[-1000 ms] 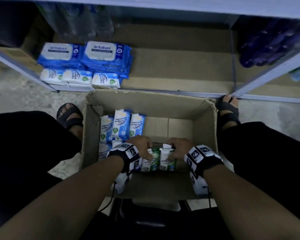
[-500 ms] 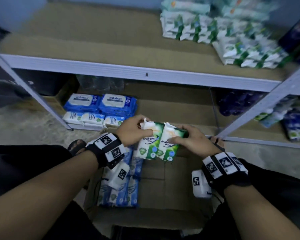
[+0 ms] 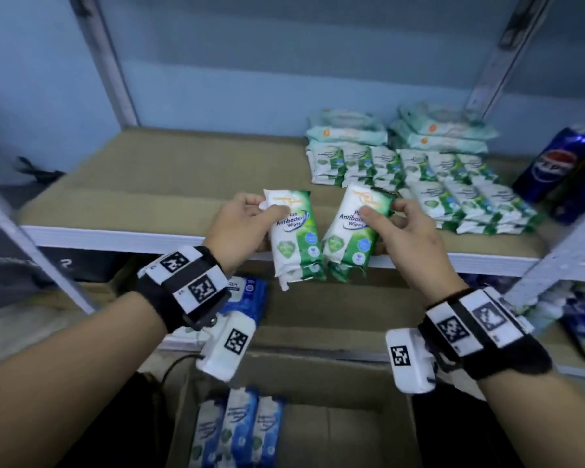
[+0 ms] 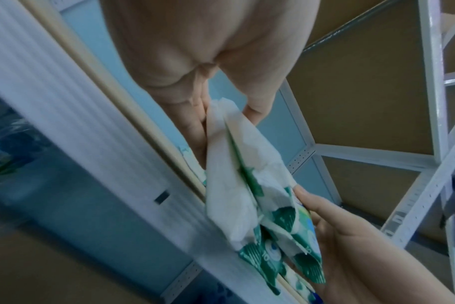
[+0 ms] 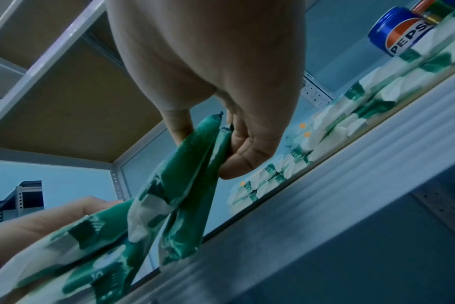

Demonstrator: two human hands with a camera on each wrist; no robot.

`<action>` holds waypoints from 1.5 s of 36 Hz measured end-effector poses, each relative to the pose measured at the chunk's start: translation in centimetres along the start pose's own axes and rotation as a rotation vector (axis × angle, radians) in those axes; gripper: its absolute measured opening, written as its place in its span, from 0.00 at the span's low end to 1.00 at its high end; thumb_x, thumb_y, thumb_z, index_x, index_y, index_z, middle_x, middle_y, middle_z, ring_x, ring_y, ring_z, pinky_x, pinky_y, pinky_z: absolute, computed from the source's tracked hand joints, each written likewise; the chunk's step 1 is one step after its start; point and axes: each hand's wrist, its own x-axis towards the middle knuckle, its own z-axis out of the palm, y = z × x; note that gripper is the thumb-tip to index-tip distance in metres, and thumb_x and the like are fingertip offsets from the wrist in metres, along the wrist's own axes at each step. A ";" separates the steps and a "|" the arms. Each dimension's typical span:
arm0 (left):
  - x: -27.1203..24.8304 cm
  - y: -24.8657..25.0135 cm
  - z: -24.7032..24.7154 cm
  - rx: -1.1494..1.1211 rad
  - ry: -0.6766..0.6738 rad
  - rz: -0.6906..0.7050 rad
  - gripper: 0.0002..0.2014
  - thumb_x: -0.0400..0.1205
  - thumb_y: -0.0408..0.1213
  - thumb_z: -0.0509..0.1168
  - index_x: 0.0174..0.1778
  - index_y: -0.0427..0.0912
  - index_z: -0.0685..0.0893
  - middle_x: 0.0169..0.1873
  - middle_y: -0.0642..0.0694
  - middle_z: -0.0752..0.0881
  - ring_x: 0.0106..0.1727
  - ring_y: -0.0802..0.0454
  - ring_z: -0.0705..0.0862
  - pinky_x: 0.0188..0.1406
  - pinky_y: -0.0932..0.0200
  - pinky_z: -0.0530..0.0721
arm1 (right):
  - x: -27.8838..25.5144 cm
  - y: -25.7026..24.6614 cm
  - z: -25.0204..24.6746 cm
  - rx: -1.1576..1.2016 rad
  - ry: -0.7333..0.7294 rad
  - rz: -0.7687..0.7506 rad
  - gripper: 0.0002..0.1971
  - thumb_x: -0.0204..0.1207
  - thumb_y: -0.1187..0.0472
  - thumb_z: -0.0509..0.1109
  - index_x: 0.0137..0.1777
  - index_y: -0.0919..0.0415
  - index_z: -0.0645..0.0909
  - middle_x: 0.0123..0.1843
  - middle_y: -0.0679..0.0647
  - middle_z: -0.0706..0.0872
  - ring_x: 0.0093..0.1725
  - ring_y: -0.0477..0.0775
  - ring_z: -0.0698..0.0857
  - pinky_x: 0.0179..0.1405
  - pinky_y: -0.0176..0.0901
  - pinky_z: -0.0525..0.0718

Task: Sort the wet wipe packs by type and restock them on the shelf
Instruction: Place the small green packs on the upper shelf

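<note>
Held packs (image 3: 296,236) (image 3: 352,231): white fading to green, blue round badges, dark "Antibacterial Wipes" print. Shelf stock (image 3: 429,184): same white/green; behind it pale mint packs (image 3: 348,133) with orange dots. Box packs (image 3: 238,430): blue/white. Lower shelf packs (image 3: 250,295): dark blue, white label. Can (image 3: 554,163): navy with red/white/blue logo. Shelf board (image 3: 183,170) tan, frame (image 3: 122,236) white. Wristbands (image 3: 183,285) black, white tags with black square codes.

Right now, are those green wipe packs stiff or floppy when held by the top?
Probably floppy: the green packs hang and crease below the left hand. Likely light, since the right hand's fingers only pinch the top edge. The glossy wrapper may slip.
</note>
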 end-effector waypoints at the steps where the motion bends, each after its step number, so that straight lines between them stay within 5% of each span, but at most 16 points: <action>1: 0.8 0.5 0.3 -0.014 0.004 -0.006 0.19 0.76 0.39 0.76 0.57 0.36 0.79 0.46 0.42 0.92 0.47 0.43 0.92 0.52 0.35 0.88 | 0.8 0.0 0.0 0.000 0.018 0.002 0.17 0.76 0.50 0.76 0.60 0.55 0.77 0.46 0.52 0.92 0.44 0.47 0.92 0.44 0.50 0.91; 3: 2.5 1.2 0.8 -0.024 0.006 -0.017 0.18 0.77 0.39 0.75 0.57 0.35 0.79 0.47 0.40 0.92 0.43 0.46 0.92 0.42 0.47 0.91 | 2.6 0.4 -0.1 0.002 0.045 0.010 0.17 0.74 0.47 0.78 0.56 0.54 0.80 0.47 0.53 0.91 0.47 0.52 0.92 0.52 0.61 0.90; 6: 5.0 1.7 1.8 0.014 0.011 -0.016 0.15 0.76 0.41 0.75 0.52 0.40 0.79 0.47 0.42 0.91 0.42 0.48 0.91 0.33 0.56 0.85 | 4.7 1.3 -0.3 0.010 0.095 0.057 0.20 0.73 0.45 0.77 0.59 0.54 0.81 0.53 0.51 0.90 0.50 0.50 0.91 0.58 0.57 0.87; 11: 8.2 2.3 3.8 0.112 -0.008 -0.042 0.22 0.66 0.47 0.77 0.50 0.41 0.78 0.47 0.40 0.91 0.47 0.41 0.91 0.50 0.36 0.89 | 6.9 1.8 -0.8 -0.018 0.166 0.100 0.20 0.74 0.45 0.76 0.57 0.57 0.78 0.50 0.52 0.89 0.48 0.49 0.89 0.49 0.48 0.85; 15: 9.9 1.8 4.6 0.408 -0.028 -0.032 0.21 0.64 0.57 0.74 0.39 0.44 0.79 0.43 0.44 0.90 0.47 0.43 0.89 0.54 0.47 0.87 | 7.7 1.6 -1.3 -0.372 0.160 0.041 0.20 0.77 0.39 0.70 0.51 0.58 0.78 0.47 0.51 0.84 0.47 0.53 0.82 0.42 0.46 0.77; 20: 10.1 1.7 4.5 0.701 -0.027 0.043 0.20 0.81 0.53 0.68 0.59 0.41 0.84 0.55 0.45 0.87 0.57 0.45 0.84 0.53 0.56 0.78 | 8.2 2.5 -1.1 -0.579 0.144 -0.031 0.25 0.79 0.38 0.66 0.50 0.63 0.75 0.56 0.65 0.81 0.56 0.65 0.80 0.46 0.47 0.71; 23: 9.9 1.4 4.1 0.622 0.002 0.060 0.27 0.79 0.52 0.71 0.70 0.42 0.77 0.63 0.48 0.83 0.64 0.49 0.81 0.55 0.61 0.73 | 7.5 2.7 -0.6 -0.587 0.161 -0.057 0.24 0.80 0.39 0.65 0.52 0.64 0.74 0.52 0.63 0.78 0.56 0.65 0.79 0.47 0.48 0.70; 26: 9.3 1.2 4.0 0.545 0.021 0.051 0.29 0.73 0.54 0.77 0.64 0.42 0.78 0.58 0.49 0.84 0.58 0.52 0.83 0.53 0.60 0.76 | 6.7 2.3 -0.4 -0.579 0.130 -0.051 0.36 0.80 0.40 0.66 0.79 0.65 0.65 0.75 0.62 0.72 0.75 0.63 0.71 0.70 0.54 0.73; 27: 9.0 1.1 4.0 0.526 0.024 0.048 0.29 0.72 0.55 0.78 0.62 0.43 0.79 0.56 0.50 0.84 0.56 0.53 0.83 0.50 0.62 0.76 | 6.5 2.2 -0.4 -0.578 0.130 -0.061 0.37 0.80 0.40 0.67 0.81 0.63 0.62 0.77 0.60 0.69 0.76 0.62 0.70 0.72 0.54 0.72; 30: 8.2 0.7 3.8 0.484 0.025 0.020 0.27 0.70 0.54 0.79 0.57 0.45 0.78 0.51 0.50 0.83 0.52 0.54 0.83 0.41 0.64 0.76 | 5.7 2.1 -0.3 -0.605 0.176 -0.154 0.27 0.78 0.42 0.69 0.69 0.58 0.71 0.66 0.56 0.70 0.64 0.60 0.76 0.64 0.54 0.77; 35: 7.6 0.0 3.5 0.336 0.028 -0.070 0.26 0.64 0.55 0.83 0.48 0.45 0.81 0.46 0.48 0.89 0.45 0.51 0.87 0.55 0.51 0.86 | 4.2 1.9 0.6 -0.682 0.162 -0.197 0.17 0.77 0.44 0.70 0.52 0.55 0.74 0.56 0.54 0.70 0.48 0.60 0.78 0.49 0.49 0.77; 44: 6.6 0.6 3.1 0.234 -0.004 -0.119 0.38 0.44 0.59 0.82 0.47 0.44 0.87 0.42 0.47 0.93 0.47 0.45 0.91 0.57 0.41 0.88 | 5.0 1.8 0.9 -0.658 0.109 -0.205 0.16 0.80 0.49 0.68 0.61 0.59 0.80 0.63 0.57 0.76 0.55 0.54 0.77 0.48 0.40 0.68; 47: 6.3 1.0 3.5 0.239 -0.020 -0.119 0.34 0.48 0.56 0.83 0.48 0.46 0.87 0.45 0.48 0.92 0.48 0.47 0.91 0.58 0.43 0.88 | 5.2 2.0 1.0 -0.647 0.074 -0.231 0.17 0.82 0.49 0.67 0.64 0.59 0.81 0.64 0.55 0.76 0.60 0.56 0.79 0.53 0.41 0.71; 51: 6.0 1.0 4.8 0.201 -0.049 -0.121 0.21 0.67 0.39 0.84 0.51 0.39 0.85 0.46 0.42 0.92 0.45 0.47 0.91 0.53 0.48 0.89 | 5.1 1.9 1.2 -0.659 0.058 -0.270 0.16 0.82 0.50 0.66 0.63 0.58 0.81 0.62 0.53 0.75 0.59 0.56 0.80 0.53 0.43 0.73; 54: 6.2 0.9 5.8 0.218 -0.024 -0.077 0.22 0.67 0.39 0.84 0.51 0.40 0.83 0.46 0.44 0.91 0.48 0.47 0.90 0.57 0.46 0.88 | 5.0 2.1 0.9 -0.679 0.079 -0.343 0.10 0.81 0.53 0.67 0.57 0.57 0.81 0.57 0.52 0.75 0.54 0.58 0.81 0.53 0.49 0.78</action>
